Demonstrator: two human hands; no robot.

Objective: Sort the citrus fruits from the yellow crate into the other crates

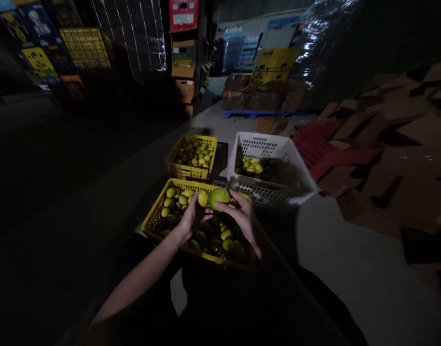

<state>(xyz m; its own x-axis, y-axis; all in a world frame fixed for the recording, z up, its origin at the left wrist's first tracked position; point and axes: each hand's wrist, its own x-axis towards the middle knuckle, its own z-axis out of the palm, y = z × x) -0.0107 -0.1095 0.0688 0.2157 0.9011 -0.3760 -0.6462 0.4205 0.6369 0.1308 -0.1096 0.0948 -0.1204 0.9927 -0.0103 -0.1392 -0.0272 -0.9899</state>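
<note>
Above a yellow crate (206,256) full of lemons, both hands are raised close together. My left hand (191,218) is closed on a yellow lemon (203,198), thumb up along its left side. In my right hand (244,215) is a larger green lemon (219,197), gripped between thumb and fingers. The two fruits sit side by side, seemingly touching. Beneath the hands, yellow and green lemons (226,234) fill the crate, partly in shadow.
Beyond stands a second yellow crate (186,171) of greenish lemons. A white crate (299,168) at right holds some yellow ones. Flattened cardboard (415,173) and red crates (314,144) pile up on the right. Boxes rest on a blue pallet (254,115) behind.
</note>
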